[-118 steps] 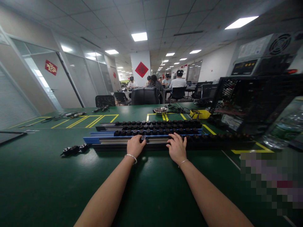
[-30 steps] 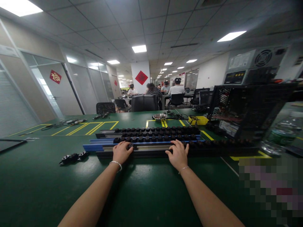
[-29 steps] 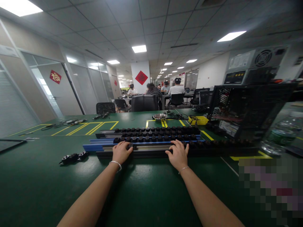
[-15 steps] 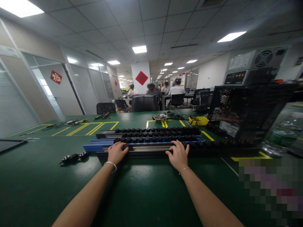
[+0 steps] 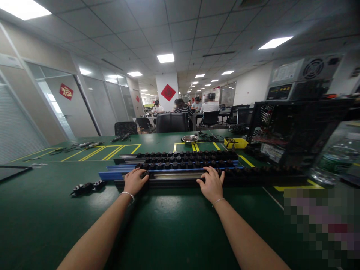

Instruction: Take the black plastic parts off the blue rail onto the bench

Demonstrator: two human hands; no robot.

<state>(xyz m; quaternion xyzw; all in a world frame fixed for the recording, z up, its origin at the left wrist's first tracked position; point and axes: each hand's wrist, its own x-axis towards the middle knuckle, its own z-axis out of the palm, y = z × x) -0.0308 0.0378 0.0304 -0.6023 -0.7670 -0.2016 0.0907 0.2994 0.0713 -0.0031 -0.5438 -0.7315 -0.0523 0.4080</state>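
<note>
- Pinching a small black part (image 5: pixel 144 174) on the front rail (image 5: pixel 174 176), my left hand (image 5: pixel 134 182) has its fingers drawn narrow.
- My right hand (image 5: pixel 212 184) touches that rail, fingers spread wide.
- Rows of black parts (image 5: pixel 182 165) line the rails behind, beside a blue rail (image 5: pixel 111 176).
- Loose black pieces (image 5: pixel 87 188) lie left on the green bench (image 5: pixel 168 228), a metal bowl (image 5: pixel 190 140) beyond.

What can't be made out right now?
Head view: most of the small black piece, hidden by the left hand.
Head view: black rail section behind the right hand, hidden by it.
Head view: metal bowl contents, too small.
Head view: dark flat object, cut off by left edge.
Head view: lower-right patch, pixelated.
</note>
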